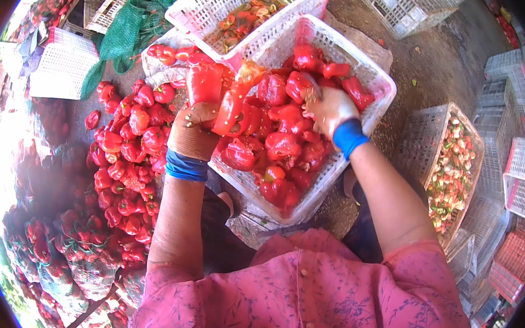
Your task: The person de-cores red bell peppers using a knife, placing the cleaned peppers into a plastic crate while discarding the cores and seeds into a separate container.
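Note:
My left hand (195, 134), in a seed-specked brownish glove with a blue cuff, is closed round a split red bell pepper (230, 110). A pale, seedy core (250, 73) shows at the pepper's upper end. My right hand (331, 110) wears a whitish glove with a blue cuff. Its fingers are curled, and a small curved greyish blade (314, 86) shows at them; its handle is hidden. This hand is over the white crate (378, 90), right above glossy red bell peppers (282, 147), several of them cut open.
A second white crate (188, 14) with cores and scraps overlaps the far side. Whole red peppers (133, 146) are heaped on the floor at my left, beside filled net sacks (93, 274). To the right stands a crate of chopped trimmings (452, 174), with stacked crates (496, 128) beyond.

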### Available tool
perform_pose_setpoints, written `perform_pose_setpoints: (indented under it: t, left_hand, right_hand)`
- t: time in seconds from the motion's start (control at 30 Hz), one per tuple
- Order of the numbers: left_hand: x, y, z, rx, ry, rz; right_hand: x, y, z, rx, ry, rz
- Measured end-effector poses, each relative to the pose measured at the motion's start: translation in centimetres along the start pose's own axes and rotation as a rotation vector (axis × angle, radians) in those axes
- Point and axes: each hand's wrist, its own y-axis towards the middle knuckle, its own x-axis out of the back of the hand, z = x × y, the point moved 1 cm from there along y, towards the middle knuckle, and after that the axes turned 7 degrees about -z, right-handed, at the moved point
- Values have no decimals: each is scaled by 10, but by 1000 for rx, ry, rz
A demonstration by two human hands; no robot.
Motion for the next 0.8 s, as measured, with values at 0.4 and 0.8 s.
perform_pose_setpoints:
  t: [0.4, 0.8]
  left_hand:
    - [-7, -11, -6, 221, -172, 126]
    - [-90, -24, 13, -72, 466, 195]
  right_hand:
    - [-39, -45, 30, -146, 753, 641]
    - [13, -42, 34, -96, 1008, 140]
